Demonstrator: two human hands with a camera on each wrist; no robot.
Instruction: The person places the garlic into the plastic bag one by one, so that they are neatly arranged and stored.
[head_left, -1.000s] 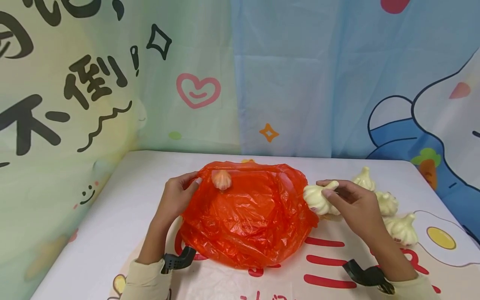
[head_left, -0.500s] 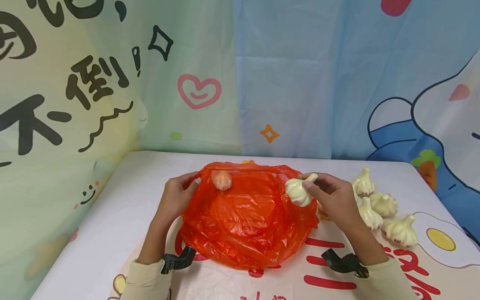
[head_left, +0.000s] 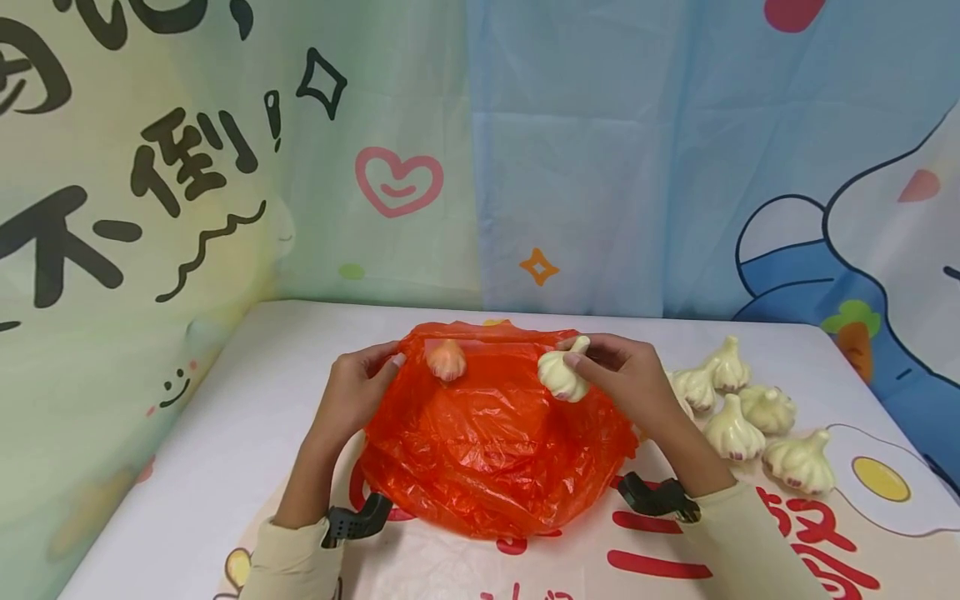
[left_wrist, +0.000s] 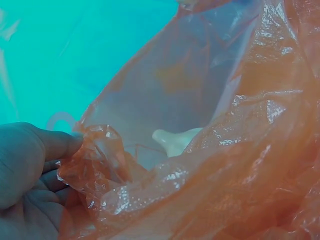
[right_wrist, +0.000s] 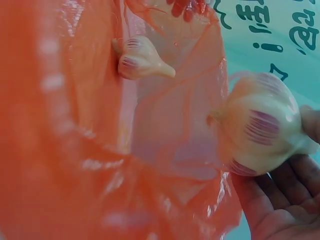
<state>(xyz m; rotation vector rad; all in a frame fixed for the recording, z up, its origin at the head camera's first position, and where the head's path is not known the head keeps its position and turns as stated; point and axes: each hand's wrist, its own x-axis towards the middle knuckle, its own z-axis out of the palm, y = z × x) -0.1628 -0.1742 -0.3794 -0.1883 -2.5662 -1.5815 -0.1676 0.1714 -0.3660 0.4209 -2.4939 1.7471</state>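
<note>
A thin red plastic bag (head_left: 495, 467) lies with its mouth spread on the table. My left hand (head_left: 356, 392) pinches its left edge between thumb and fingers, as the left wrist view confirms. My right hand (head_left: 633, 379) holds a garlic bulb (head_left: 562, 375) by its stem end, over the right side of the bag's mouth. In the right wrist view this held bulb (right_wrist: 262, 125) shows purple streaks and is right at the bag's rim. Another garlic bulb (right_wrist: 137, 57) lies inside the bag; it shows through the red film in the head view.
Several loose garlic bulbs (head_left: 735, 429) sit in a group on the table to the right of the bag. The white table (head_left: 225, 433) has a printed mat at its front, and a patterned cloth (head_left: 570, 167) hangs behind it.
My right hand has carried its garlic bulb leftward from beside the bag to over its mouth, uncovering more loose bulbs on the right. My left hand has stayed on the bag's edge.
</note>
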